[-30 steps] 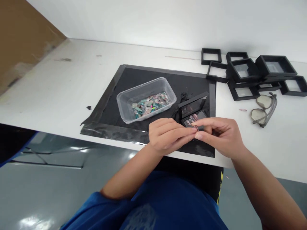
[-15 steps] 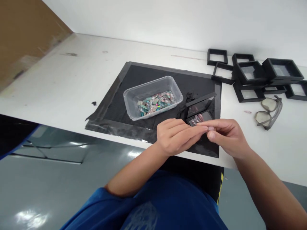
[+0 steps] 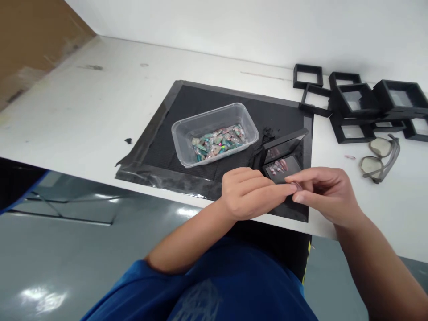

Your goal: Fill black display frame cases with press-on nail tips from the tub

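My right hand (image 3: 329, 192) is closed in a pinch, thumb and index finger gripping a small pinkish-brown press-on nail (image 3: 297, 186). The fingertips of my left hand (image 3: 252, 192) meet it from the other side; that hand is closed too, its thumb hidden underneath. Just behind the hands stands a small black display box (image 3: 290, 164) with its clear-windowed lid tilted up. Several pinkish press-on nails (image 3: 278, 166) lie in a row inside it. To the left, a clear plastic tub (image 3: 187, 129) contains a heap of mixed green, pink and grey press-on nails (image 3: 219, 143).
The tub and box rest on a black mat (image 3: 160, 154) taped to the white table (image 3: 83, 102). Several black frame boxes (image 3: 357, 102) are piled at the back right. Glasses (image 3: 379, 162) and a loose pink nail (image 3: 350, 157) lie in front of them. A black scrap (image 3: 128, 141) sits left of the mat.
My hands have shifted slightly right and down, uncovering more of the box and the nails inside. The held nail is turned and shows more of its pinkish-brown surface. The camera view has shifted slightly.
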Demonstrator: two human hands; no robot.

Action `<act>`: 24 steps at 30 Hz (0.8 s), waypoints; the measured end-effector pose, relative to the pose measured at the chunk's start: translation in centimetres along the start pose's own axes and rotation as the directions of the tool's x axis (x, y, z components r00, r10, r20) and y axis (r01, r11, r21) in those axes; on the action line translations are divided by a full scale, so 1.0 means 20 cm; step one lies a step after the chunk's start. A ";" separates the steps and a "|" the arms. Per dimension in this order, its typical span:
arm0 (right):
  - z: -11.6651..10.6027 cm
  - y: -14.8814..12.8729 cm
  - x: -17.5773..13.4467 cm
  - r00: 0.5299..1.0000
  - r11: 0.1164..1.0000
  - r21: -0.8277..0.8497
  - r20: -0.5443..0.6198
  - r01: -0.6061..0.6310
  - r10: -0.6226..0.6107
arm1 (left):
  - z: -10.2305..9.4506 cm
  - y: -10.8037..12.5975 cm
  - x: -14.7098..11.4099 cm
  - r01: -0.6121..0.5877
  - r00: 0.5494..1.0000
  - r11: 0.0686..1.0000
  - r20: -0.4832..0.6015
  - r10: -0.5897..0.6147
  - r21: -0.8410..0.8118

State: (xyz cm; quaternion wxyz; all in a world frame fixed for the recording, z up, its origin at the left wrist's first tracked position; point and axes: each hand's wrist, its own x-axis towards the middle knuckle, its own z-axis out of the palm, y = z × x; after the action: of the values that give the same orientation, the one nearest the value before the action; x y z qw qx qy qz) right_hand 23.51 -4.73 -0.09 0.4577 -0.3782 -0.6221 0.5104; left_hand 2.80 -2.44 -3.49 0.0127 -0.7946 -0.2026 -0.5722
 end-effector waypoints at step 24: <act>-0.12 0.03 -0.04 0.949 0.396 -0.864 0.262 0.312 -0.176 | -0.10 0.04 0.04 -0.048 0.974 0.983 0.211 0.086 -0.177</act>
State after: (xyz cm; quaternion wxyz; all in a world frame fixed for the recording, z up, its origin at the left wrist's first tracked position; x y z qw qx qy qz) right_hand 25.98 -4.78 -0.64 0.2159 -0.4336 -0.8733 0.0526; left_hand 1.57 -3.47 -1.88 -0.0583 -0.8571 -0.1260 -0.4961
